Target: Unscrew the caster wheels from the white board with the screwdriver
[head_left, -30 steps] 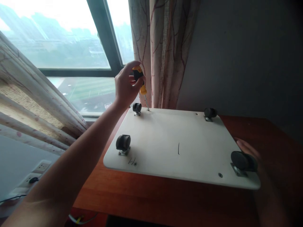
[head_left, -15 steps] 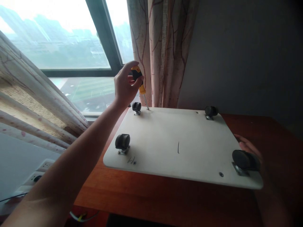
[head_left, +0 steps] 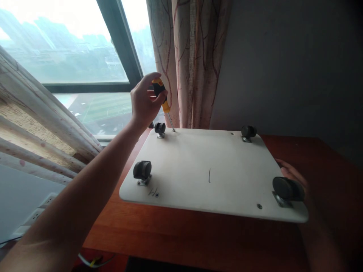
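Note:
My left hand (head_left: 144, 101) is wrapped round the yellow and black handle of a screwdriver (head_left: 159, 90). The tool leans a little, and its tip rests on a screw (head_left: 174, 130) near the far left corner of a white board (head_left: 193, 162). On the board's upper face stand black casters, among them one at the far left (head_left: 160, 128), one at the near left (head_left: 142, 170) and one at the near right (head_left: 287, 189). My right hand (head_left: 296, 175) grips the board's right edge, partly hidden behind the near right caster.
The board lies on a reddish-brown wooden table (head_left: 198, 238). Behind it hang patterned curtains (head_left: 184, 68) beside a window (head_left: 85, 56). Another caster (head_left: 248, 132) sits at the far right corner. Power sockets (head_left: 35, 215) are on the wall at lower left.
The whole scene has shifted slightly left in view as the camera turned. Both hands keep their places, with the screwdriver still on the same screw.

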Motion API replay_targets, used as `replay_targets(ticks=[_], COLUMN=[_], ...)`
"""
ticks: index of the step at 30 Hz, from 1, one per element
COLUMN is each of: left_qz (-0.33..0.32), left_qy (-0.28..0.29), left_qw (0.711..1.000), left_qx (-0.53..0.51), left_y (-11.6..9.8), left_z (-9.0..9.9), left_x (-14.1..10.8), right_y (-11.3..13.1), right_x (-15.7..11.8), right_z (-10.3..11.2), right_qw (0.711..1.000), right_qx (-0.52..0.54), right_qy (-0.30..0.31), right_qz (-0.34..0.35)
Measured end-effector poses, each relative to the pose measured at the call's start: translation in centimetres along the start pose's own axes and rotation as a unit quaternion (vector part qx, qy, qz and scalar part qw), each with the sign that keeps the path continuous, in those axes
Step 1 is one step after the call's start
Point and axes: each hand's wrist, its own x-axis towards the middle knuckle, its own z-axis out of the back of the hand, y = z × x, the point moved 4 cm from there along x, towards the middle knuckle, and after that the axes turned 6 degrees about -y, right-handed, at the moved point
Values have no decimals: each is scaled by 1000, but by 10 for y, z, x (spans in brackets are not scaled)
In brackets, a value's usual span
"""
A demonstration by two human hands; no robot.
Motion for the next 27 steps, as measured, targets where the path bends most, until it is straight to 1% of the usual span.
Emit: replay_targets(ticks=[4,8,12,15,20,27], left_qz=[10,40,67,77,71,61], left_qy=[7,19,4,-2,6,42], left_qw=[1000,999,998,997,997,997], left_qx=[3,10,0,-10,-3,0], left_y=[-1,-6,-12,-15,-9,2], left_z=[2,5,6,4,-2,-6], left_x=[1,2,4,4,3,-1], right_y=[-5,1,6,7,12,15], right_x=[6,-3,-10,-10,-13,-16], right_z=[1,-1,-3,-2,-3,-4], right_qw=[1000,1000,1000,1000,1000,1000], right_qx=[-10,8,-1,-1,-24,-3], right_qy=[9,21,26,16,3,8], right_qz=[-6,8,8,-1,-5,-3])
